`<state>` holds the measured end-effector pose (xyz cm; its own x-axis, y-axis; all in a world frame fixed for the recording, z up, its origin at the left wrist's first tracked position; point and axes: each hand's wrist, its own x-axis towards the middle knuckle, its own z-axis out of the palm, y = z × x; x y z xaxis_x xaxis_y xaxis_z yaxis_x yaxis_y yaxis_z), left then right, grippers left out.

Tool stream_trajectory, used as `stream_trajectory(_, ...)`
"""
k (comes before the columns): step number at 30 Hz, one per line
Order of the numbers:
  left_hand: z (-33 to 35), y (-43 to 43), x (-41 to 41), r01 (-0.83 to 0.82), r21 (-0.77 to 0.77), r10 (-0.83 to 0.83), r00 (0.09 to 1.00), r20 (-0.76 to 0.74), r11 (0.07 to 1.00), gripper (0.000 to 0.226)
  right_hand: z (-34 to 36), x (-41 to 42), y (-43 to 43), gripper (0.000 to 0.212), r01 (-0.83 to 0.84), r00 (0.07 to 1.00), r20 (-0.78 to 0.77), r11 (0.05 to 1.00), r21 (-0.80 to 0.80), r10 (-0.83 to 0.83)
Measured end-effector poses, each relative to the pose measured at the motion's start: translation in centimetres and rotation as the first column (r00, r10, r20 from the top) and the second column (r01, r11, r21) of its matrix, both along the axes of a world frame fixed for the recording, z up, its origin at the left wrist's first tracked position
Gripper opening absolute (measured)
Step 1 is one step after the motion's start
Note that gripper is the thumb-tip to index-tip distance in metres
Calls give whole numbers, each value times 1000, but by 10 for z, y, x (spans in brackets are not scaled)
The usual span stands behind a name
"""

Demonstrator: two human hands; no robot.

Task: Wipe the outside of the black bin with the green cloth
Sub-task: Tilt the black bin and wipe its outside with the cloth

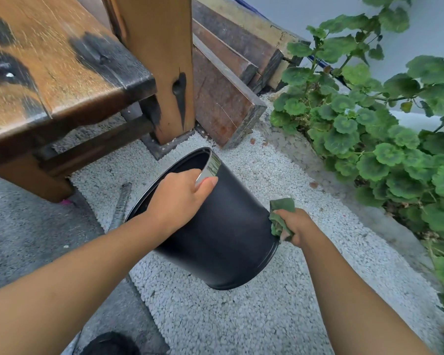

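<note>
The black bin (223, 234) is tilted, its open mouth turned up and to the left, its base lower right over the white gravel. My left hand (180, 198) grips the bin's shiny rim at the top, fingers curled over the edge. My right hand (296, 226) holds the bunched green cloth (280, 213) against the bin's right side near the base. Part of the cloth sticks up above my fingers.
A wooden table (62, 80) with black patches and its thick leg (164, 73) stand at upper left. Wooden planks (228, 80) lean behind the bin. A leafy green plant (369, 129) fills the right. A ribbed grey rod (119, 206) lies left of the bin.
</note>
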<state>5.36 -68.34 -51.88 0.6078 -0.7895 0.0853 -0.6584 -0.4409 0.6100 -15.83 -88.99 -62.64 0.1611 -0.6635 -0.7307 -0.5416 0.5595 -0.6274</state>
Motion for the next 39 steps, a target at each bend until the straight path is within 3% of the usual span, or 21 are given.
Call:
stream_trajectory(5, 14, 9, 19, 0, -58, -10, 986, -164, 998, 54, 3, -11, 38, 7, 110, 991, 97, 971, -211, -91)
stream_trajectory(9, 26, 13, 33, -106, -154, 32, 907, -419, 982, 58, 17, -12, 72, 15, 208, 975, 165, 887, -413, -152)
stream_trajectory(11, 28, 16, 40, -150, -174, 50, 879, -475, 973, 59, 27, -12, 93, 18, 286, 950, 250, 845, -451, -188)
stream_trajectory(15, 35, 16, 56, -151, -154, 73, 904, -420, 976, 69, 37, -5, 133, 28, 321, 932, 308, 828, -460, -191)
stream_trajectory(17, 33, 19, 63, -102, -62, 79, 951, -299, 993, 63, 32, 0, 154, 28, 293, 942, 284, 855, -427, -181)
stream_trajectory(19, 27, 25, 69, -94, 58, 108, 938, -330, 994, 62, 24, 3, 172, 31, 293, 943, 272, 867, -403, -192)
stream_trajectory(23, 14, 47, 91, 29, 355, 177, 827, -534, 934, 92, 12, 0, 201, 39, 265, 953, 253, 868, -421, -168)
stream_trajectory(26, 21, 51, 110, 89, 296, 197, 562, -803, 951, 100, 2, -7, 225, 44, 203, 971, 196, 903, -379, -136)
stream_trajectory(27, 21, 49, 115, 62, 293, 210, 556, -804, 954, 95, -2, -10, 233, 46, 180, 978, 166, 912, -369, -126)
stream_trajectory(30, 14, 44, 117, -70, 335, 290, 681, -673, 940, 63, -11, -22, 255, 43, 170, 985, 87, 931, -324, -149)
stream_trajectory(33, -1, 32, 105, -120, 353, 351, 596, -722, 928, 49, -14, -27, 264, 42, 206, 978, 49, 924, -322, -201)
stream_trajectory(34, -4, 24, 97, -141, 364, 367, 627, -687, 921, 46, -15, -28, 263, 42, 196, 980, 49, 922, -334, -190)
stream_trajectory(37, -5, -2, 70, -201, 412, 354, 872, -339, 889, 45, -15, -32, 257, 41, 181, 984, 61, 919, -351, -170)
stream_trajectory(39, -3, -8, 62, -215, 459, 317, 935, -158, 862, 43, -12, -35, 254, 38, 180, 984, 71, 916, -359, -165)
